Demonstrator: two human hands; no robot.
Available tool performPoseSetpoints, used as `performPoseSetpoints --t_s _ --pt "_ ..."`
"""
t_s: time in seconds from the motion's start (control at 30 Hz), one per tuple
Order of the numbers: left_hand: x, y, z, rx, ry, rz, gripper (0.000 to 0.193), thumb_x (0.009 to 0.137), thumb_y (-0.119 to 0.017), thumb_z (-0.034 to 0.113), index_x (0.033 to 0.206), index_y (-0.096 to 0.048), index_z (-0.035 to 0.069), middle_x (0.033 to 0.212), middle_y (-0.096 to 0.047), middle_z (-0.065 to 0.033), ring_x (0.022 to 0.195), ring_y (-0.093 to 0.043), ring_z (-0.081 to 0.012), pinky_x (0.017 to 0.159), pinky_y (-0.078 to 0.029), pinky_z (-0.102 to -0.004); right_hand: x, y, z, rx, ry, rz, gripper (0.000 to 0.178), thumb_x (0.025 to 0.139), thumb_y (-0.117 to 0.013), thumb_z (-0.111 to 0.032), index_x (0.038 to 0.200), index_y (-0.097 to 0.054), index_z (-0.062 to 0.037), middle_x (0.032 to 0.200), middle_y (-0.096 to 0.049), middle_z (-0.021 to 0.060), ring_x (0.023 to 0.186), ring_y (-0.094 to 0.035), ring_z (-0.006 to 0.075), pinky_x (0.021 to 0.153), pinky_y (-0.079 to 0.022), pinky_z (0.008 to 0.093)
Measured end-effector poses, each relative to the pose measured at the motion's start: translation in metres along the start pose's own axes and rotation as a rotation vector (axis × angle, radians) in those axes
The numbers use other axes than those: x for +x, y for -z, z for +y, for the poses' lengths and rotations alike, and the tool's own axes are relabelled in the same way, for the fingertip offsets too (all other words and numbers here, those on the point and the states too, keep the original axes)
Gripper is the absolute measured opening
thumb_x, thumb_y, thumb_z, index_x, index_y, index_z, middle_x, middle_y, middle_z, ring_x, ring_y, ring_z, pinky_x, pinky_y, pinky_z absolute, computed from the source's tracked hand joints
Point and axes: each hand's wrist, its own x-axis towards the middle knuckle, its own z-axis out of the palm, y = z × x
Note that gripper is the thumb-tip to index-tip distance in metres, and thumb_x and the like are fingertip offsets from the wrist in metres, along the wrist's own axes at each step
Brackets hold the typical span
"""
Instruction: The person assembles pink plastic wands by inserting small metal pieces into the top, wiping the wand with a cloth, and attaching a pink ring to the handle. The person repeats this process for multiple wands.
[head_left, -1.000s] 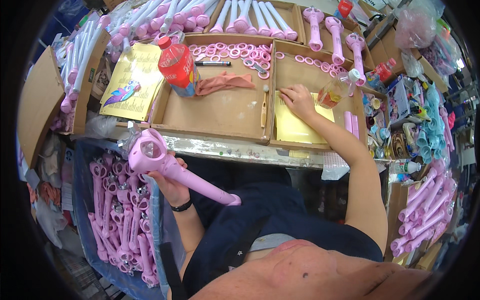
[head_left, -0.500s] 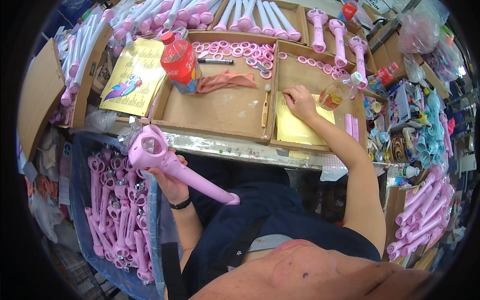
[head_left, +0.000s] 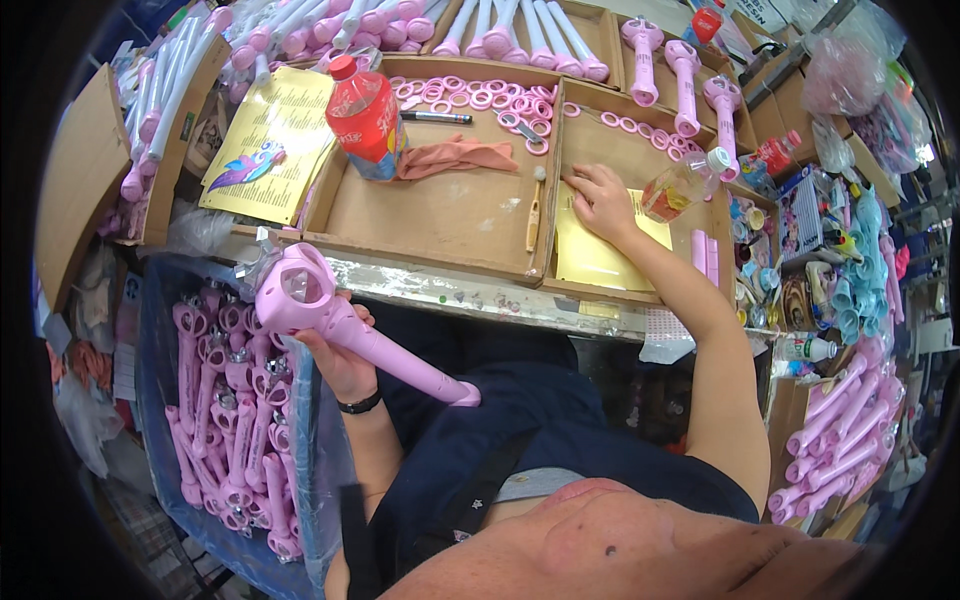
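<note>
My left hand [head_left: 345, 365] is wrapped round a pink plastic toy wand [head_left: 375, 350]. The wand slants over my lap, its hollow ring-shaped head up and to the left with a silvery clear piece [head_left: 258, 262] at the tip. Its handle end lies against my dark apron. At the right, my right hand [head_left: 603, 203] rests with loosely bent fingers at the upper edge of yellow printed sheets [head_left: 600, 255], by the divider of a cardboard tray [head_left: 640, 110]. It holds nothing that I can see. A clear bottle [head_left: 672, 193] with a white cap leans near its wrist.
A blue-lined bin [head_left: 325, 460] of pink wands stands at the left. Another tray [head_left: 440, 230] carries a red-labelled bottle [head_left: 362, 120], an orange glove [head_left: 455, 157], a marker [head_left: 435, 117], a brush [head_left: 533, 215] and pink rings [head_left: 485, 98]. More pink wand parts [head_left: 835, 440] are stacked at right.
</note>
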Motion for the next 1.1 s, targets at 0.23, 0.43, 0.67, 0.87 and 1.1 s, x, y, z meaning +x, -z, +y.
performPoseSetpoints --t_s 0.23,0.43,0.67,0.87,1.1 --pt "0.004 -0.001 0.016 -0.376 0.042 -0.083 0.093 0.074 -0.064 0.062 0.132 -0.033 -0.004 0.108 -0.051 -0.0105 0.081 -0.051 -0.0151 0.073 -0.046 -0.0285 -0.008 0.002 0.009 0.122 -0.039 0.013 0.014 0.08 -0.061 -0.016 0.083 -0.069 -0.0042 0.103 -0.064 0.0112 0.097 -0.057 0.0287 0.084 -0.045 0.0371" --pt "0.007 -0.001 0.029 -0.621 0.001 -0.089 0.096 0.073 -0.067 0.059 0.135 -0.03 -0.004 0.107 -0.047 -0.0091 0.082 -0.048 -0.0144 0.074 -0.045 -0.0281 -0.015 0.002 0.024 0.528 -0.158 0.174 0.042 0.091 -0.053 -0.024 0.055 -0.059 -0.0029 0.093 -0.068 0.0102 0.09 -0.058 0.0264 0.081 -0.043 0.036" --pt "0.008 -0.002 0.041 -0.694 -0.172 -0.177 0.095 0.066 -0.081 0.04 0.132 -0.032 -0.007 0.107 -0.047 -0.0104 0.09 -0.048 -0.0161 0.083 -0.044 -0.0274 0.017 0.065 -0.001 0.392 0.201 0.157 0.052 0.093 -0.049 -0.038 0.055 -0.056 -0.0033 0.089 -0.068 0.0115 0.093 -0.058 0.0291 0.082 -0.043 0.0384" --pt "0.015 0.0 0.049 -0.889 -0.141 -0.26 0.083 0.066 -0.08 0.037 0.134 -0.043 0.007 0.111 -0.052 -0.007 0.122 -0.04 -0.0268 0.112 -0.007 -0.0571 0.025 0.14 -0.059 -0.132 0.329 0.259 0.024 0.083 -0.067 -0.028 0.093 -0.062 -0.0063 0.1 -0.063 0.012 0.097 -0.057 0.0314 0.083 -0.044 0.0395" --pt "-0.014 -0.02 0.009 -0.799 0.173 -0.234 0.063 0.078 -0.073 0.027 0.134 -0.044 0.024 0.133 -0.051 -0.0033 0.139 -0.02 -0.0339 0.108 -0.011 -0.0644 -0.007 0.113 -0.159 0.954 -0.047 0.567 0.011 0.085 -0.056 0.007 0.093 -0.055 0.0004 0.085 -0.058 0.011 0.075 -0.053 0.0147 0.064 -0.043 0.0225"
